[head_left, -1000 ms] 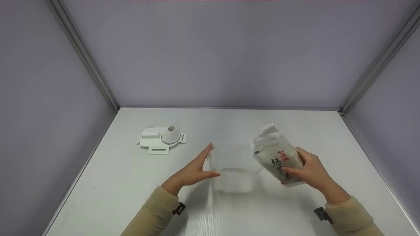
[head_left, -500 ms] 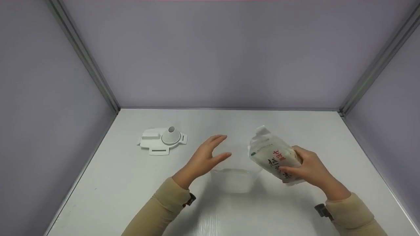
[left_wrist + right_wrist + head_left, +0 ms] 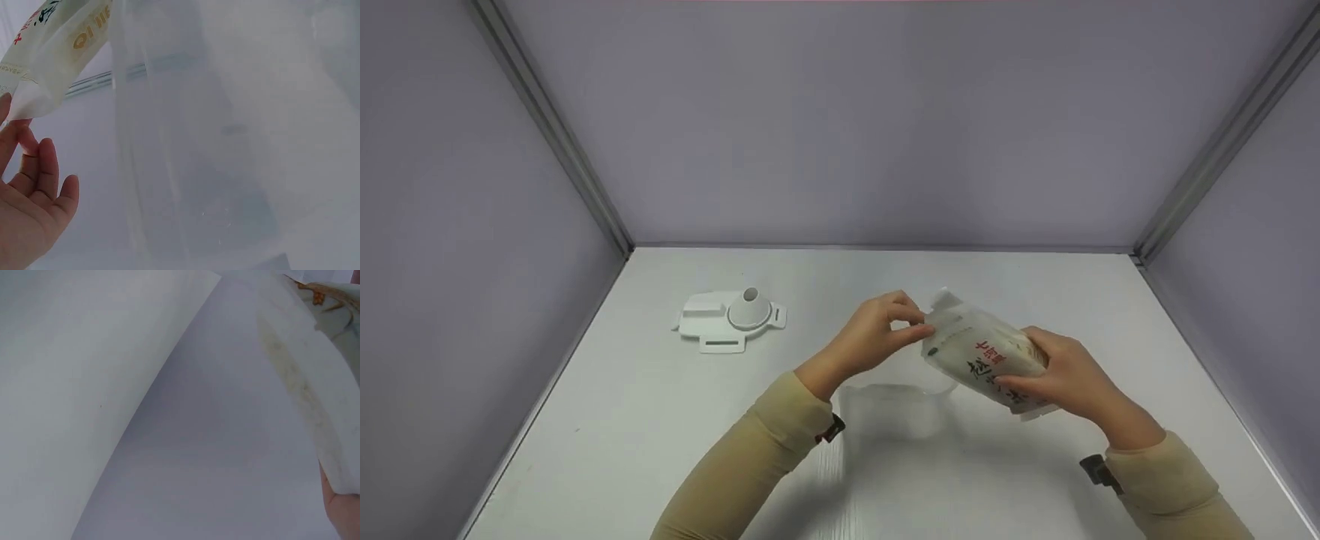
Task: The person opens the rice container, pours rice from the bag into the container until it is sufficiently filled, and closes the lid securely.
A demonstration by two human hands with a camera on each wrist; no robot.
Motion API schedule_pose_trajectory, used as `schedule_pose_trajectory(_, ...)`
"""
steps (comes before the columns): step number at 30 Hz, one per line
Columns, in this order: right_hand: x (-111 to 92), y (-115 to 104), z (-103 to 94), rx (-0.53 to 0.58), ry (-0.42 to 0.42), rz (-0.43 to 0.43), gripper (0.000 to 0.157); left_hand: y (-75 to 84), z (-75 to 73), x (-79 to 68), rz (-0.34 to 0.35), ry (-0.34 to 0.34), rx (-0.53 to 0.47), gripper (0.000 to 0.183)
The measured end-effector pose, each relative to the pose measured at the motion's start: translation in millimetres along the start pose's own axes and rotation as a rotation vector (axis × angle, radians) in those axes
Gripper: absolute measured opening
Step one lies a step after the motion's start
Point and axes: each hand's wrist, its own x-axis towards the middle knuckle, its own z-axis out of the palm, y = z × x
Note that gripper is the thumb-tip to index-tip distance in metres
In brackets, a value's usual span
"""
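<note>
A whitish bag of rice (image 3: pixel 979 352) with red and black characters hangs tilted above the table, its crumpled top toward the left. My right hand (image 3: pixel 1065 379) grips its lower part, thumb across the printed face. At the upper left corner my left hand (image 3: pixel 877 330) pinches the bag's edge between thumb and index finger. In the left wrist view the other fingers (image 3: pixel 48 169) are loosely bent, apart from the bag. Below the hands stands a clear plastic container (image 3: pixel 896 412), its upper part hard to make out. The right wrist view shows only the bag's side (image 3: pixel 306 394) and a bit of palm.
A white plastic piece (image 3: pixel 727 322) with a cone-shaped spout and slotted tabs lies at the back left of the white table (image 3: pixel 607 427). Grey-violet panels (image 3: pixel 840 135) enclose the table at the back and on both sides.
My left hand has left the container's side, moved up and right, and taken hold of the bag's top corner. The bag has tilted further left in my right hand.
</note>
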Motion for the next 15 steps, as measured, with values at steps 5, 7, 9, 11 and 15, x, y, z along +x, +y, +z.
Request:
schedule_pose_trajectory(5, 1, -2, -1.0, -0.01, -0.016, -0.006, 0.045, -1.2, 2.9, 0.1, 0.062, 0.033, 0.02, 0.013)
schedule_pose_trajectory(7, 1, -3, -1.9, -0.026, -0.023, -0.011, 0.045, -2.1, 4.0, -1.1, 0.071, 0.046, 0.026, 0.013)
schedule_pose_trajectory(9, 2, -4, -3.7, -0.049, -0.027, -0.019, 0.045, -2.9, 4.7, -2.5, 0.075, 0.053, 0.027, 0.013)
schedule_pose_trajectory(11, 2, -5, -6.6, -0.073, -0.032, -0.025, 0.045, -3.5, 5.2, -2.7, 0.081, 0.057, 0.029, 0.014)
schedule_pose_trajectory(15, 4, -8, -12.8, -0.101, -0.051, -0.03, 0.045, -4.1, 5.9, -1.9, 0.099, 0.064, 0.036, 0.015)
